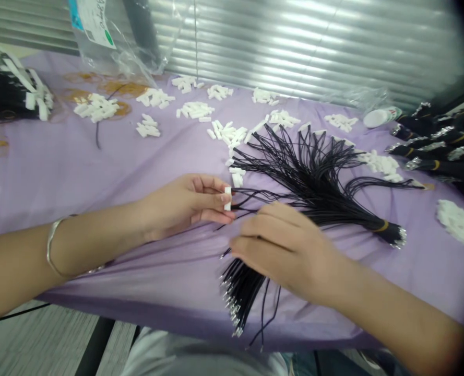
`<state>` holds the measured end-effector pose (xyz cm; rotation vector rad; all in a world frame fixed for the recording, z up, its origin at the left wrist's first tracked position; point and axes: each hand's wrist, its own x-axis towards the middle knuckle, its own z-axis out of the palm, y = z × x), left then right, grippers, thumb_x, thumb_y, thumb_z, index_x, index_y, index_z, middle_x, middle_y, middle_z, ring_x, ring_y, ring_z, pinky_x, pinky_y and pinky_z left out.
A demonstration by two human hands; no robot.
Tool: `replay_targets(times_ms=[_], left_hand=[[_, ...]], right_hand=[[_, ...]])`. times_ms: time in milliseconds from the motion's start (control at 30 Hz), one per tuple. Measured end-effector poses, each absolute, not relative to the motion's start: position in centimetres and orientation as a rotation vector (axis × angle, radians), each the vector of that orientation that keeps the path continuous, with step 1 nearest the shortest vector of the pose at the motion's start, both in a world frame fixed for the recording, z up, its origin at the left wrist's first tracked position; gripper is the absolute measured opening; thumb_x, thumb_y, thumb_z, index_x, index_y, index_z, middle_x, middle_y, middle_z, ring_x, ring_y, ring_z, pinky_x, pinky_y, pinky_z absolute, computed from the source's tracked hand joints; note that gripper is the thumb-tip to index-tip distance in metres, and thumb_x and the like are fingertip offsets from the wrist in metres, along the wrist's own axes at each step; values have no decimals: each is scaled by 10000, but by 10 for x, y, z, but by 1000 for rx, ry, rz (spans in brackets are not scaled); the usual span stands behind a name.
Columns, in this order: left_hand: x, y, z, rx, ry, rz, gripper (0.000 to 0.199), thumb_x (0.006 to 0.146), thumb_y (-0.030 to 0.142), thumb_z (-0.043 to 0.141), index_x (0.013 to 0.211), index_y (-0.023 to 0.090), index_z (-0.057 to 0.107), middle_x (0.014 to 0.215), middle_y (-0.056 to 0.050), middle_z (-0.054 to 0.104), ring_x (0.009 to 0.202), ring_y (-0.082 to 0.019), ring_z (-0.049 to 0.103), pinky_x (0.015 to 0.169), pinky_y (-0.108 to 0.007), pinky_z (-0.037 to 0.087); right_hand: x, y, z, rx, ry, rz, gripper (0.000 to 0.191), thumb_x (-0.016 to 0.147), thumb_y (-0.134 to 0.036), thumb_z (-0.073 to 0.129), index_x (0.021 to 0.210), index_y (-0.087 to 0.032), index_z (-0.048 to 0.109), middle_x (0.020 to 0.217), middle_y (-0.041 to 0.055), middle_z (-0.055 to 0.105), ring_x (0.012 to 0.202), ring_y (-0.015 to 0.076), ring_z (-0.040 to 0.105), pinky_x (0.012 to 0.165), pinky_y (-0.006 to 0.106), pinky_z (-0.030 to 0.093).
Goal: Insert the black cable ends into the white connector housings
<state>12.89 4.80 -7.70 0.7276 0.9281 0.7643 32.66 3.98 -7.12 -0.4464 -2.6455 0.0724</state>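
My left hand (194, 203) pinches a small white connector (227, 198) upright between thumb and fingers, near the middle of the view. Black wires run from the connector to the right, into a large fanned bundle (325, 193) tied with a yellow band. Just right of the connector is my right hand (278, 245), its fingers bent together; a thin black wire with a metal tip shows at the fingertips. Below it lies a second bunch of black wires (241, 292) with silvery ends, partly hidden by that hand.
Piles of white connectors (194, 110) are spread across the purple cloth (118, 172). Banded black wire bundles (435, 151) lie at the right, beside a white round container (381, 117). A clear plastic bag (118, 42) stands at the back left, near more black wires (8, 89).
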Motion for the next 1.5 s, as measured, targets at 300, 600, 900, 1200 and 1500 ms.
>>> replay_targets(times_ms=[300, 600, 900, 1200, 1500], left_hand=[[126, 50, -80, 669, 928, 815, 48, 771, 51, 605, 765, 98, 608, 731, 4, 626, 660, -86, 646, 687, -176, 523], [130, 48, -76, 765, 950, 739, 66, 771, 43, 598, 801, 101, 585, 679, -14, 650, 624, -111, 653, 645, -211, 542], [131, 45, -78, 951, 973, 668, 64, 759, 120, 642, 791, 115, 586, 759, -26, 681, 682, -136, 671, 681, -261, 560], [131, 44, -77, 978, 990, 658, 41, 765, 112, 628, 779, 105, 590, 713, -19, 666, 662, -124, 664, 664, -237, 563], [133, 42, -78, 1012, 1011, 625, 97, 736, 149, 657, 752, 98, 576, 704, -29, 670, 615, -119, 648, 633, -247, 562]], right_hand=[[323, 50, -80, -492, -2607, 797, 137, 871, -196, 514, 807, -143, 623, 822, 40, 596, 796, 112, 524, 766, 261, 425], [325, 49, -74, -939, -2220, 680, 51, 800, -112, 549, 769, -143, 576, 702, 5, 559, 625, 82, 491, 563, 207, 393], [322, 51, -78, -993, -2205, 483, 70, 755, -103, 560, 706, -146, 585, 640, -5, 548, 555, 75, 452, 497, 208, 345], [323, 50, -79, -854, -2259, 390, 64, 807, -111, 539, 778, -151, 580, 724, 22, 574, 653, 98, 500, 554, 216, 385], [318, 48, -91, -747, -2370, 231, 111, 860, -128, 483, 813, -105, 581, 776, 76, 593, 727, 137, 534, 677, 260, 445]])
